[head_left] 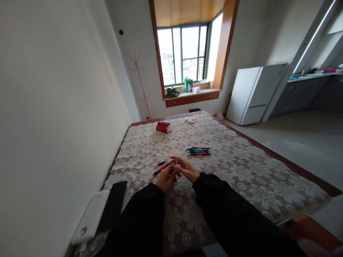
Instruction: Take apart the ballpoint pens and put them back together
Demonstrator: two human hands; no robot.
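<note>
My left hand (165, 177) and my right hand (187, 168) meet over the flower-patterned table cloth (241, 171), fingers pinched together on a thin small pen part (177, 160) that sticks up between them. A red pen barrel (160, 169) lies on the cloth just beyond my left fingers, with a short black cap (161, 163) beside it. A tidy row of several red and teal pens (198, 151) lies a little farther off to the right of my hands.
A white power bank (89, 217) and a black phone (114, 203) lie at the near left edge. A red tissue pack (163, 126) sits at the far end. A wall runs along the left; a white fridge (254, 93) stands at right.
</note>
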